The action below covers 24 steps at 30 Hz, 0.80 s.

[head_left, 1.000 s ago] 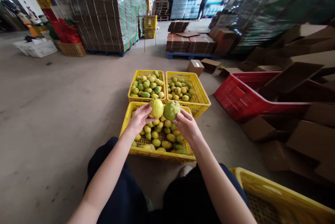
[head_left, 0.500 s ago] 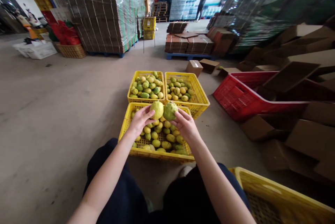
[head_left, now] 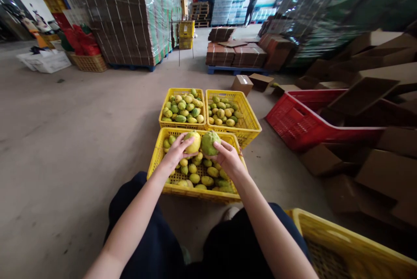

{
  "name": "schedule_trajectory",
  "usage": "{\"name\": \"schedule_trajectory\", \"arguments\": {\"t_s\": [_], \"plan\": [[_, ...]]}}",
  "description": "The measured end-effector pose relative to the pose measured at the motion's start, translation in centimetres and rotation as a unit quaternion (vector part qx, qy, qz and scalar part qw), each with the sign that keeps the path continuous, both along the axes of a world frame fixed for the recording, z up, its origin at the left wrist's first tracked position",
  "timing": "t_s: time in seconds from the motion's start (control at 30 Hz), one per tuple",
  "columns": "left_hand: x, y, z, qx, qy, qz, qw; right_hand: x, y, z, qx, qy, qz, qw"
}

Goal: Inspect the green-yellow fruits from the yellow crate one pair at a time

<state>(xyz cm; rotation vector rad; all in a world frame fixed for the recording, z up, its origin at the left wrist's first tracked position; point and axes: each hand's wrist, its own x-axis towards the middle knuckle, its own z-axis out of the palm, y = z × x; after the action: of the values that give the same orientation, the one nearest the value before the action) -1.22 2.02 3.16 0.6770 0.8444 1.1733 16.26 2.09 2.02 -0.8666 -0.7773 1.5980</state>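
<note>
My left hand [head_left: 177, 152] grips a yellow fruit [head_left: 193, 142], and my right hand [head_left: 229, 156] grips a green fruit [head_left: 210, 143] right beside it. Both fruits are held up over the near yellow crate [head_left: 202, 193], which contains several yellow and green fruits [head_left: 207, 181]. Behind it stand two more yellow crates, the back left one [head_left: 182, 125] well filled with fruit and the back right one [head_left: 249, 127] partly filled. My fingers wrap round the outer sides of the two fruits.
A red crate [head_left: 286, 127] with cardboard in it stands at the right, among open cardboard boxes [head_left: 384, 174]. Another yellow crate [head_left: 352, 235] is at the lower right. Flat cartons [head_left: 234, 55] lie on a blue pallet farther off. A person [head_left: 252, 3] stands in the background.
Both hands have lowered slightly with their fruits and shifted a little left. The green fruit appears turned in my right hand.
</note>
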Motion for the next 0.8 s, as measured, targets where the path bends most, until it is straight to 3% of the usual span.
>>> {"name": "schedule_trajectory", "arguments": {"t_s": [0.63, 0.8], "plan": [[0.27, 0.12, -0.79, 0.041, 0.002, -0.003, 0.999, -0.57, -0.15, 0.19, -0.004, 0.002, -0.011, 1.000], [-0.24, 0.22, -0.68, 0.060, 0.019, -0.030, 0.998, -0.21, 0.03, -0.33, -0.013, -0.004, -0.034, 0.999]]}}
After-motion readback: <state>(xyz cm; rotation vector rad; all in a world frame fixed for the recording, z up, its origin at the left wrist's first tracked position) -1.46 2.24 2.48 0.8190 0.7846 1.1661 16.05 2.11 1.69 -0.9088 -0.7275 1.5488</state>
